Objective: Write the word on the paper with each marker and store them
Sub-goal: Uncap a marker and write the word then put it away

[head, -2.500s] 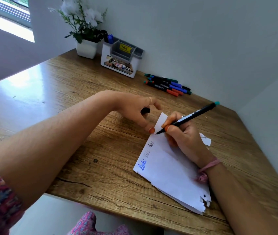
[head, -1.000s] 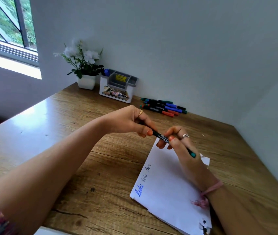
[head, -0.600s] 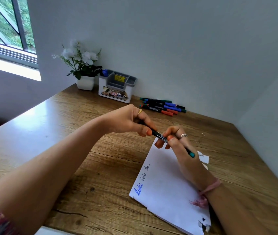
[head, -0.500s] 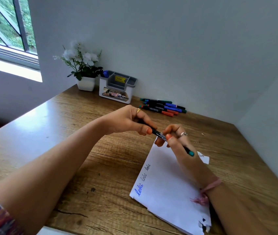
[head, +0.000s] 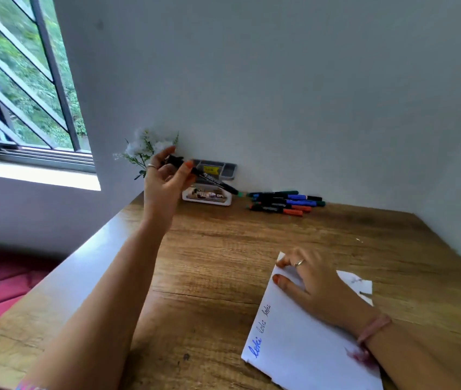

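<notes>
My left hand is raised at arm's length toward the bench's far edge, pinching a capped black marker tilted above the white organiser. My right hand lies flat, fingers relaxed, pressing the paper near the right front corner. It reads "loki" three times, once in blue.

A black marker with a green end is pinched in the left hand, tilted in front of the white organizer by the wall. More markers lie side by side on the desk just right of it. The white paper, bearing three written words along its left edge, lies flat under the right hand.
</notes>
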`<state>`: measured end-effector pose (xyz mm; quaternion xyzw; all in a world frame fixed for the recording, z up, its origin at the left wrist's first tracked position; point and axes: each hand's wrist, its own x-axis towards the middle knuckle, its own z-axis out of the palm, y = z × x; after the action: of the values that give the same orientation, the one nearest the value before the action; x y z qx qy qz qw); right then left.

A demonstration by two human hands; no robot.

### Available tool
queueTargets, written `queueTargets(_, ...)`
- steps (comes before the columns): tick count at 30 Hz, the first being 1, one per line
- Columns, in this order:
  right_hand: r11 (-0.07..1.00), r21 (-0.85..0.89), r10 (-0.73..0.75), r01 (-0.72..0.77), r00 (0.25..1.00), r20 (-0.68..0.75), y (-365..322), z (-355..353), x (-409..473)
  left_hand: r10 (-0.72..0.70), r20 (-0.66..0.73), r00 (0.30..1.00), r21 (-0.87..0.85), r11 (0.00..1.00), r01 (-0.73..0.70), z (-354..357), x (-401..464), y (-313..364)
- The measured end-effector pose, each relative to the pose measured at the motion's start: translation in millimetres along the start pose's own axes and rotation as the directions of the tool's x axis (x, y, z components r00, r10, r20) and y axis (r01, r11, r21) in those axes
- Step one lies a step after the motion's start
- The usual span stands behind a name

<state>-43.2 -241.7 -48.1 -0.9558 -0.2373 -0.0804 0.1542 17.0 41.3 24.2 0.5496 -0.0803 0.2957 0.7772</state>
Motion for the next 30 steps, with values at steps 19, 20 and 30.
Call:
queueTargets(19, 0.998, -0.035, 0.050, -0.047, 0.993, 0.106, 1, 1, 10, 0.346, 0.059, 0.936, 0.788, 0.560, -0.257, 10, 130, -33)
queueTargets(20, 0.999, -0.028, 0.049, -0.046, 0.993, 0.108, 0, 1, 11, 0.325, 0.077, 0.943, 0.803, 0.539, -0.252, 10, 131, -39)
queueTargets(30, 0.998, -0.033, 0.051, -0.048, 0.992, 0.119, 1, 2, 12, 0.219, 0.103, 0.970, 0.909, 0.375, -0.181, 11, 135, -59)
